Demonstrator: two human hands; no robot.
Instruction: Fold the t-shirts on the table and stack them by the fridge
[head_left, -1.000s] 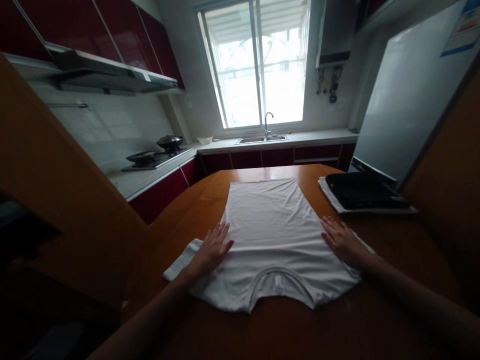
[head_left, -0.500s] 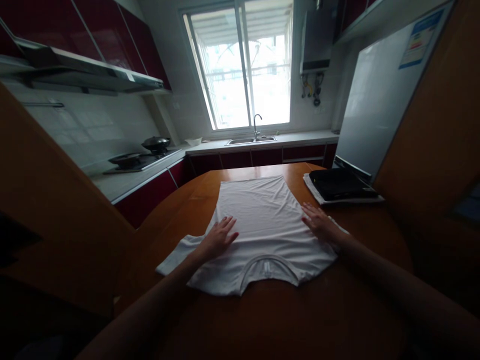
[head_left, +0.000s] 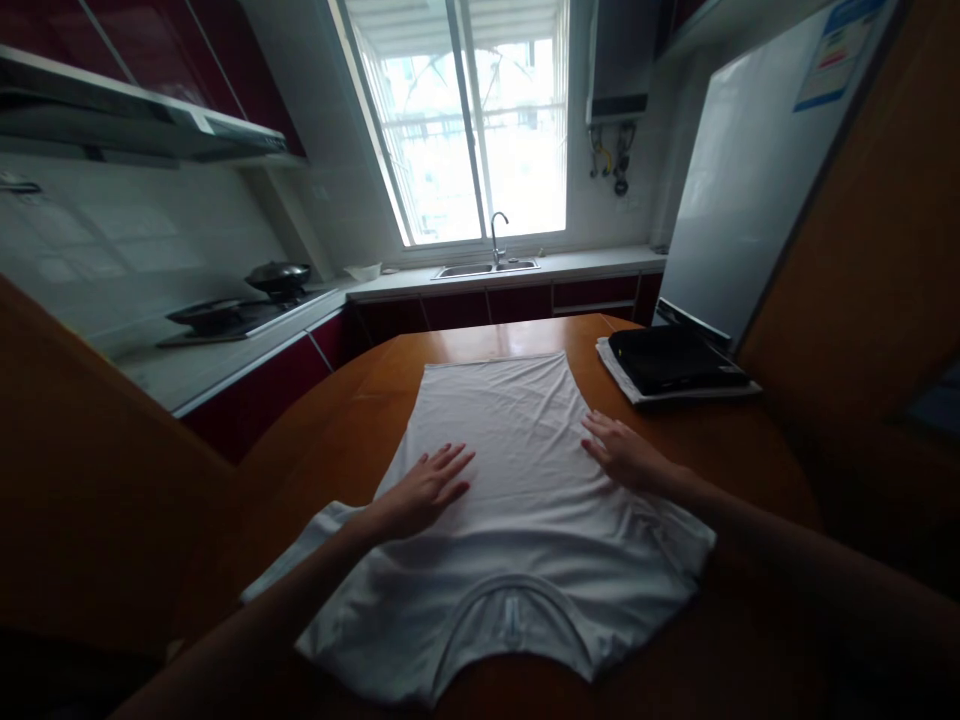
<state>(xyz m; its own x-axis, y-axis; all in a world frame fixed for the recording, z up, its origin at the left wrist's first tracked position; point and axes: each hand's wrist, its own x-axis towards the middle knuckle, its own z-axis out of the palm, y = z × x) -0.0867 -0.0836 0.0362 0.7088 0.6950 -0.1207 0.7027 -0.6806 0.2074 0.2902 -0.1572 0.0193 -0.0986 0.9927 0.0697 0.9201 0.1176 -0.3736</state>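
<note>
A white T-shirt (head_left: 495,490) lies spread on the wooden table (head_left: 330,420), its neckline toward me and its hem at the far side. My left hand (head_left: 429,488) rests flat on the left part of the shirt, fingers spread. On the shirt's right edge lies my right hand (head_left: 619,450), also with fingers stretched out. Neither hand grips the cloth. Light wrinkles run across the fabric between the hands and near the right side. My left forearm partly covers the left sleeve.
Folded black clothing (head_left: 675,360) sits on a folded white cloth (head_left: 626,380) at the table's right. Beyond are a counter with a sink (head_left: 469,270), a stove with a lidded pan (head_left: 277,278), and a fridge (head_left: 742,180) on the right.
The shirt's neckline and shoulders appear nearer and lower in view, and the camera has shifted. Both hands stay flat on the cloth, the right slightly further inward.
</note>
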